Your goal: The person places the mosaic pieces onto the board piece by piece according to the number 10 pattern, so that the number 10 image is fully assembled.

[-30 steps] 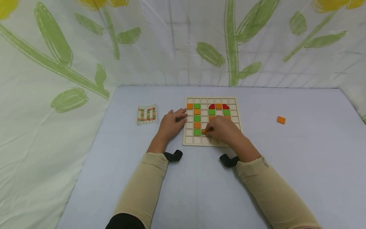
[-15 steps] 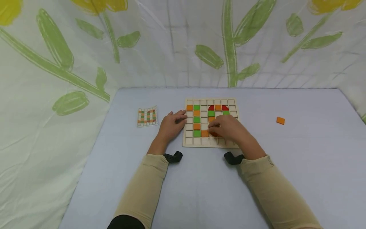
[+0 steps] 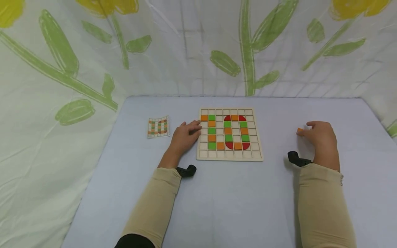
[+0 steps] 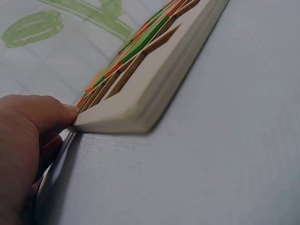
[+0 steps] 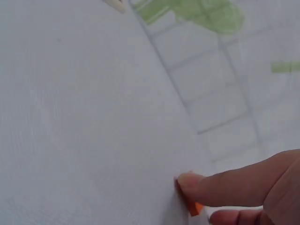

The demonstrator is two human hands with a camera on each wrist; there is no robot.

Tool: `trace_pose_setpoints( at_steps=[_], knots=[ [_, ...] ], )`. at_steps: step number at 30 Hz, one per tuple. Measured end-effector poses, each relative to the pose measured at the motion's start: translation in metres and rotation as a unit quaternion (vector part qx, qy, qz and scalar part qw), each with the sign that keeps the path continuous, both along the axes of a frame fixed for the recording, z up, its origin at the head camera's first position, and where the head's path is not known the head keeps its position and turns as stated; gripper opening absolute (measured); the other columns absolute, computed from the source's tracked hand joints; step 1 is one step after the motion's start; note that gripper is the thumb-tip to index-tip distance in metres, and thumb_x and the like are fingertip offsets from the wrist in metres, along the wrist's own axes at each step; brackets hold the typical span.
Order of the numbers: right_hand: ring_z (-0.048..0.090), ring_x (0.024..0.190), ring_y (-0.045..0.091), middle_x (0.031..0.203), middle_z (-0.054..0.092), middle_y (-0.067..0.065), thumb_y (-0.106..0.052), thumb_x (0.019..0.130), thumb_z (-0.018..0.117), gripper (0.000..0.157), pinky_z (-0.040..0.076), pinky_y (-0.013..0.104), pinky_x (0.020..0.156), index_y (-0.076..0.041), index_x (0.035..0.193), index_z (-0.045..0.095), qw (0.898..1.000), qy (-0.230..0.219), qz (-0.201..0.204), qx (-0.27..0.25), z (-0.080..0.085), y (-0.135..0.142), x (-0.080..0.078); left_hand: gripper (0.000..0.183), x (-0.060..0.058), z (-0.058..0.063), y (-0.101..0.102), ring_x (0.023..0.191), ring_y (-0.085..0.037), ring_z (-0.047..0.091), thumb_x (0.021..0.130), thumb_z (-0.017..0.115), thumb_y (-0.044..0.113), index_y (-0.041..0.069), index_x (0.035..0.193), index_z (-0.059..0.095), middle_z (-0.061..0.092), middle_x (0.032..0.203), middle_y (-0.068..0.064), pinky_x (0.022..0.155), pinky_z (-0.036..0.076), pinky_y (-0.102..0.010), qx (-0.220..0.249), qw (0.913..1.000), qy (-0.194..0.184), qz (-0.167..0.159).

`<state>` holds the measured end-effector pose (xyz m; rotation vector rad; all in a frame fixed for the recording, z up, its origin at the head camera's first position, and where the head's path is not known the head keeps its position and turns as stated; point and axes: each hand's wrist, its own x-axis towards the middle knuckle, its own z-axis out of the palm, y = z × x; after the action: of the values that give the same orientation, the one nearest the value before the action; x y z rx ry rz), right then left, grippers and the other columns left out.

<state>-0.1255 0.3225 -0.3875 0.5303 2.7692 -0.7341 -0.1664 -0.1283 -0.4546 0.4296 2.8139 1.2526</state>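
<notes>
My right hand is over the right part of the table, pinching a small orange square tile. Its thumb lies across the tile in the right wrist view, covering much of it. Further left, a square wooden grid board lies flat. Green, orange and rounded red tiles in its cells form a 1 and a 0. My left hand rests at the board's left edge with its fingers fairly straight. In the left wrist view, its thumb touches the board's rim.
A small pattern card with a similar coloured grid lies left of my left hand. The white table meets a flower-printed curtain at the back. A black wrist device juts inward from the right sleeve, another from the left.
My right hand has left the board and moved right to the loose orange tile. An orange tile and a red one now show in the board's lower row. My left hand stays at the edge.
</notes>
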Motion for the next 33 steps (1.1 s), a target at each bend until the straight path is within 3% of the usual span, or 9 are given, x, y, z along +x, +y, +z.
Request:
trace_pose_setpoints(
  at_steps=[5,10,13,18,22,27,33],
  knots=[
    [0.040,0.127,0.049,0.135,0.051,0.030,-0.037,0.093,0.058,0.055,0.039,0.060,0.102,0.001,0.132,0.056,1.000,-0.002,0.003,-0.028,-0.009,0.004,-0.001,0.030,0.001,-0.001,-0.002,0.138,-0.013,0.047,0.098,0.062,0.025,0.013,0.124,0.069,0.054,0.144,0.007,0.126,0.017,-0.033,0.000,1.0000,0.001,0.003],
    [0.052,0.104,0.036,0.113,0.062,0.023,-0.033,0.089,0.068,0.042,0.045,0.042,0.077,-0.001,0.115,0.062,0.998,0.044,0.013,-0.041,-0.013,-0.010,-0.006,0.030,0.000,-0.003,-0.004,0.138,-0.013,0.046,0.098,0.063,0.026,0.014,0.125,0.069,0.054,0.144,0.007,0.126,0.017,-0.033,0.000,1.0000,0.006,0.004],
    [0.056,0.097,0.031,0.110,0.066,0.021,-0.030,0.090,0.068,0.036,0.044,0.034,0.072,-0.003,0.114,0.066,0.996,0.073,0.031,-0.045,-0.008,-0.030,-0.011,0.030,0.000,-0.003,-0.003,0.138,-0.013,0.046,0.098,0.062,0.026,0.014,0.125,0.069,0.054,0.144,0.007,0.126,0.016,-0.033,0.004,1.0000,0.005,0.002],
    [0.060,0.104,0.031,0.119,0.068,0.018,-0.028,0.097,0.061,0.033,0.051,0.041,0.082,-0.007,0.121,0.069,0.989,0.091,0.093,-0.068,0.004,-0.090,-0.016,0.030,-0.001,-0.003,0.000,0.138,-0.011,0.045,0.098,0.062,0.026,0.014,0.125,0.069,0.054,0.144,0.008,0.126,0.015,-0.032,0.009,0.9999,-0.003,-0.004],
    [0.065,0.100,0.027,0.109,0.073,0.010,-0.024,0.095,0.065,0.022,0.055,0.043,0.085,-0.011,0.110,0.075,0.972,0.107,0.194,-0.073,0.006,-0.157,-0.014,0.030,-0.002,-0.004,-0.001,0.137,-0.012,0.047,0.098,0.062,0.025,0.013,0.124,0.069,0.055,0.143,0.006,0.126,0.016,-0.032,0.008,0.9999,0.006,-0.011],
    [0.065,0.089,0.017,0.098,0.075,-0.003,-0.022,0.091,0.069,0.013,0.057,0.034,0.076,-0.019,0.099,0.079,0.947,0.110,0.296,-0.060,0.000,-0.231,-0.004,0.030,-0.004,-0.006,-0.001,0.136,-0.012,0.048,0.097,0.063,0.026,0.014,0.123,0.070,0.056,0.142,0.007,0.125,0.017,-0.033,0.002,0.9998,0.006,-0.017],
    [0.069,0.089,0.016,0.089,0.076,-0.005,-0.018,0.087,0.075,0.009,0.057,0.032,0.075,-0.016,0.093,0.081,0.913,0.180,0.365,0.002,-0.012,-0.275,0.002,0.030,-0.005,-0.006,-0.004,0.136,-0.012,0.049,0.097,0.062,0.026,0.014,0.124,0.070,0.056,0.143,0.007,0.125,0.019,-0.034,-0.006,0.9997,0.014,-0.018]
  ],
)
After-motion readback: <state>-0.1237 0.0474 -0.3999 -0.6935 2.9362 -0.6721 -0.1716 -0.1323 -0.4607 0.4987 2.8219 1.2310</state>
